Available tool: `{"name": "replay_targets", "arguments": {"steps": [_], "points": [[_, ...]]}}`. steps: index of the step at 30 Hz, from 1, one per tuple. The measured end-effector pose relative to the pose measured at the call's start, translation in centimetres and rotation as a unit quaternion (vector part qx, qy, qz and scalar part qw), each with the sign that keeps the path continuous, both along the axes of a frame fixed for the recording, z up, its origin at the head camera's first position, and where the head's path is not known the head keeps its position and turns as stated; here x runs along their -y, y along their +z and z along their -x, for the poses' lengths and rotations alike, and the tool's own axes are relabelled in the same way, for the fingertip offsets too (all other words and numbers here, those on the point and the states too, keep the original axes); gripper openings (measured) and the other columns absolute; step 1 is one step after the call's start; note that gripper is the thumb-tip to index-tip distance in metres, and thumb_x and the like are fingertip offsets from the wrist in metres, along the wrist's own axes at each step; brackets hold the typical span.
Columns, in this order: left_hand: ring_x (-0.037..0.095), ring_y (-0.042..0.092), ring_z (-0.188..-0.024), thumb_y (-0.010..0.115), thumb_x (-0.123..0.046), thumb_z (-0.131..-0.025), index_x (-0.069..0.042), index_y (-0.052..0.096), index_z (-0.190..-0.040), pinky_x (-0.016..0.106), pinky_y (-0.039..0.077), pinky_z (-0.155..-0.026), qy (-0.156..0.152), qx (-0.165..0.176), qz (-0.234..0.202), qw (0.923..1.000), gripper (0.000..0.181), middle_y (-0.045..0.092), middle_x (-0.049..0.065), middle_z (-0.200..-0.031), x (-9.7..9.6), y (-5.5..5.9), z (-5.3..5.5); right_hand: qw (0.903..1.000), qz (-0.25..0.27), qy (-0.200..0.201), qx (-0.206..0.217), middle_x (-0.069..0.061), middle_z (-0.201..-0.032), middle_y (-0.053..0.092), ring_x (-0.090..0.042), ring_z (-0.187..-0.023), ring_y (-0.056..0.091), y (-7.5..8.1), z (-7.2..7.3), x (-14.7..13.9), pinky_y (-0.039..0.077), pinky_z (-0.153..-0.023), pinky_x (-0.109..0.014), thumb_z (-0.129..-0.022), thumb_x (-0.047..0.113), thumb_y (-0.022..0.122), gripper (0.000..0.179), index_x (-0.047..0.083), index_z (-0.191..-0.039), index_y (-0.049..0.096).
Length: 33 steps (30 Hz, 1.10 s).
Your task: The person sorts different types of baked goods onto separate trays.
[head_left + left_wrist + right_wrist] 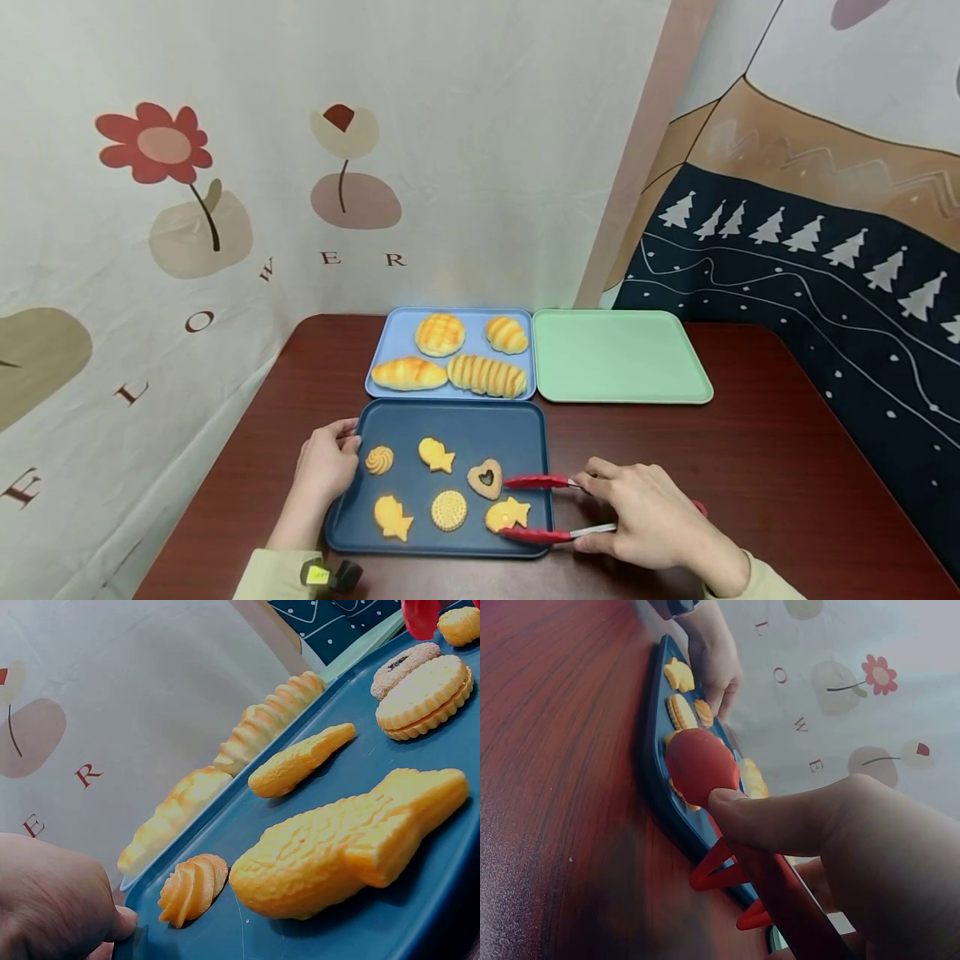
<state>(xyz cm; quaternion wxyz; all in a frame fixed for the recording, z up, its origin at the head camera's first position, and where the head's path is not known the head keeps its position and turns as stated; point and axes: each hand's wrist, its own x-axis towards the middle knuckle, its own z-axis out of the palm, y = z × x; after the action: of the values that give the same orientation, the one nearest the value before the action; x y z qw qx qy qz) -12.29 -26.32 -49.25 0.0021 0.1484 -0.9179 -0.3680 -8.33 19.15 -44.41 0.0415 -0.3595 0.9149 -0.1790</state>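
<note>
1. My left hand [327, 458] pinched the left rim of the dark blue tray [495, 425], where six cookies lay apart from or close to one another
2. My right hand [648, 512] gripped the red tongs [536, 482], their tips spread over the tray's right side
3. The far tip sat right by the heart-shaped cookie [485, 492] and the near tip overlapped the edge of the fish-shaped cookie [504, 517]; I couldn't tell whether either tip touched
4. Squeezing there could have jammed both cookies together, I judged, since both lay roughly between the tips
5. A tip coming down on the fish's edge could have tipped it or sent it skidding towards the round cookie [449, 510]
6. A tug from my left hand could have jolted the tray against the light blue tray [474, 333] just beyond it, shifting its breads [487, 377]
</note>
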Motion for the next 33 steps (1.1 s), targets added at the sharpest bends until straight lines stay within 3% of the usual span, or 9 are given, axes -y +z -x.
{"name": "replay_targets", "arguments": {"steps": [12, 25, 33], "points": [[0.038, 0.065, -0.115, 0.057, -0.010, -0.108, 0.002, 0.062, -0.143, 0.056, 0.051, -0.091, 0.002, 0.006, 0.005, 1.0000, 0.037, 0.070, 0.022, -0.125, 0.0, -0.1, -0.1, 0.9995, 0.023, 0.023, 0.002, 0.013, -0.109, 0.066, 0.005, -0.056, 0.042, -0.2, -0.1, -0.2, 0.037, -0.052, -0.019, -0.091, 0.060, 0.077, 0.053, 0.018, -0.122, 0.079], [0.038, 0.066, -0.114, 0.057, -0.009, -0.108, 0.003, 0.062, -0.142, 0.056, 0.052, -0.089, -0.002, -0.002, 0.002, 1.0000, 0.037, 0.070, 0.023, -0.123, -0.2, -0.1, -0.2, 0.9998, 0.011, 0.011, -0.008, 0.017, -0.099, 0.062, 0.004, -0.053, 0.039, 0.0, -0.1, -0.5, 0.032, -0.048, -0.021, -0.090, 0.063, 0.077, 0.051, 0.021, -0.120, 0.079], [0.040, 0.067, -0.113, 0.057, -0.008, -0.107, 0.004, 0.061, -0.142, 0.056, 0.053, -0.088, -0.002, -0.007, 0.006, 1.0000, 0.037, 0.070, 0.024, -0.123, 0.0, -0.2, -0.2, 0.9997, 0.026, -0.002, -0.002, 0.013, -0.102, 0.065, 0.005, -0.058, 0.044, 0.8, 0.3, -0.8, 0.039, -0.052, -0.020, -0.089, 0.057, 0.081, 0.049, 0.019, -0.120, 0.080]]}}
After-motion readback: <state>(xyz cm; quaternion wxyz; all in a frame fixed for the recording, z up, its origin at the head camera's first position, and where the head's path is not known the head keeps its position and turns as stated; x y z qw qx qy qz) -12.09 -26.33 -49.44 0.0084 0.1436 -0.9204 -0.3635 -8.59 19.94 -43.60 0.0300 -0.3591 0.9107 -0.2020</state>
